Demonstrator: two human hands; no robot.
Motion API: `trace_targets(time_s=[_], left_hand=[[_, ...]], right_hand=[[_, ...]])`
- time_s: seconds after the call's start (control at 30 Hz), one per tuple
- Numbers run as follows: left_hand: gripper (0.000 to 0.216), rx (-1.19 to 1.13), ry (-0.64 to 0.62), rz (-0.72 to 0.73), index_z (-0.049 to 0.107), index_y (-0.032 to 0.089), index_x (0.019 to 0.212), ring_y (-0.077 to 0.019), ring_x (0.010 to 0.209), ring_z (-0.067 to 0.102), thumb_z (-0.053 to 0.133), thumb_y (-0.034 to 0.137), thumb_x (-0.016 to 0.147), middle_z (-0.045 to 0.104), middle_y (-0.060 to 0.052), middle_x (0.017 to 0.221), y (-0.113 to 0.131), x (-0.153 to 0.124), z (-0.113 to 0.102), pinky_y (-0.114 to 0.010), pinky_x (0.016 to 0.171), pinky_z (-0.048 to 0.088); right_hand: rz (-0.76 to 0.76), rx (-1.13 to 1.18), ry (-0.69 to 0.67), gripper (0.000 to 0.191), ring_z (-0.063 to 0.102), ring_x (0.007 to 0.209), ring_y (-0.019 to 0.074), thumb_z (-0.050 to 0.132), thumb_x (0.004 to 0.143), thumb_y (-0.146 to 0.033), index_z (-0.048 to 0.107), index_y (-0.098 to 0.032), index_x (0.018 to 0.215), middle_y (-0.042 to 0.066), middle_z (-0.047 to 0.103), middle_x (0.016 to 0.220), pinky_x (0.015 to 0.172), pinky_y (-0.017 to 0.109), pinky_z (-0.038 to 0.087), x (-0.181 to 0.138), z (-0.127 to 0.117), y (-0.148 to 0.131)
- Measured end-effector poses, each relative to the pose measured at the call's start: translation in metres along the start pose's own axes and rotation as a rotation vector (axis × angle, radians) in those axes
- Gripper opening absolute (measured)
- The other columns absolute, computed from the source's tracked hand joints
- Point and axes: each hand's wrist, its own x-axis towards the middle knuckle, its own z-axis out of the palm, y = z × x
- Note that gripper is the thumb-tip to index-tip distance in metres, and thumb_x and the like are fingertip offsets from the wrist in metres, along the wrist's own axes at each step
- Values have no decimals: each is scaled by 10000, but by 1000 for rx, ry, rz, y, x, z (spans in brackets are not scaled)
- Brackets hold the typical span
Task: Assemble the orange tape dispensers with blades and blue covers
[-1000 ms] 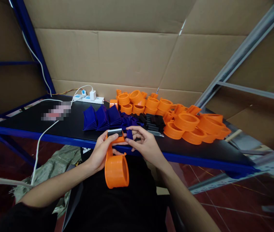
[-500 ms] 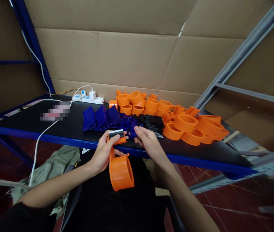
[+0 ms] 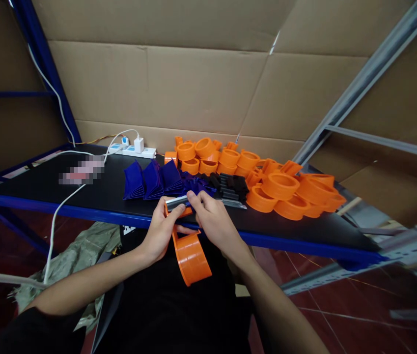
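Observation:
My left hand (image 3: 161, 227) is closed around the upper end of an orange tape dispenser (image 3: 192, 258), whose round ring hangs below the fingers. A toothed metal blade on a dark holder (image 3: 175, 201) lies along its top, under my left thumb. My right hand (image 3: 213, 216) is pinched at the right end of that holder, on a small blue plastic part mostly hidden by the fingers. Just beyond the hands lie a heap of small blue parts (image 3: 198, 184), black rubbery-looking pieces (image 3: 233, 185) and thin metal blades (image 3: 235, 203).
Fanned stacks of blue plates (image 3: 153, 182) stand left of the heap. Piled orange dispensers (image 3: 281, 186) fill the back and right of the black table (image 3: 46, 189). A white power strip (image 3: 145, 151) with cables sits behind. Cardboard walls and metal posts enclose the table.
My right hand has moved left from over the blue parts to the dispenser's end, bringing a small blue part. The dispenser's ring has swung slightly right.

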Motion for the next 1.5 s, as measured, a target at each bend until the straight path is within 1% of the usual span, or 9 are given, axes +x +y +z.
trace_targets(time_s=[0.27,0.47,0.77,0.9,1.03,1.13,1.27,1.4,1.5], left_hand=[[299,42,-20,42,550,212,967,-151,868,635,749,372,812,589,13,963,-5,2,-1,-329,668,660],[306,43,-26,33,548,213,975,-158,884,638,749,376,812,597,4,961,-3,1,-3,-313,658,657],[291,40,-3,49,538,226,964,-186,955,651,732,384,816,610,3,983,-1,0,2,-321,665,659],[294,63,0,59,526,219,953,-186,926,657,733,380,818,599,-2,970,-2,1,3,-317,645,659],[310,94,-6,50,519,226,967,-156,827,658,742,378,814,589,16,941,-1,-3,6,-314,631,656],[283,124,13,25,534,236,970,-145,823,647,732,378,827,591,24,923,-1,-9,6,-278,633,640],[290,148,120,-31,561,239,966,-129,756,634,757,380,805,611,25,891,0,-9,6,-211,587,600],[265,127,98,-97,563,235,963,-143,750,653,731,390,828,636,11,921,6,10,11,-270,606,633],[298,134,33,-136,549,241,1026,-167,764,699,724,393,840,653,-17,1048,16,29,20,-316,605,653]], right_hand=[[-22,-171,11,548,498,596,153,359,970,-682,458,-228,681,-17,533,630,587,272,279,-2,-7,-9],[-74,-209,-6,518,519,594,152,289,1028,-591,504,-233,723,-11,551,647,593,277,288,-9,-6,-11],[-57,-286,38,542,577,615,162,226,1014,-654,521,-233,841,-7,610,673,576,252,330,-3,0,-9],[-134,-405,19,460,589,661,165,248,1060,-517,578,-217,948,24,641,779,582,251,327,-5,-1,-3],[-227,-548,-8,290,616,743,189,344,1057,-314,589,-229,1187,79,657,994,590,268,315,-11,-4,0],[-261,-672,-27,337,643,751,222,397,1026,-248,528,-225,1336,132,646,1085,573,283,327,-17,-3,-7],[-320,-835,-126,357,676,685,231,360,1024,-191,555,-191,1323,145,680,1025,558,297,402,-24,-8,-19],[-380,-605,-206,392,719,878,248,330,1034,-189,562,-163,1348,161,713,1128,700,315,510,-17,-34,-20],[-305,-415,-249,401,722,823,223,351,1043,-232,552,-186,1388,110,750,1013,733,312,530,4,-60,-15]])
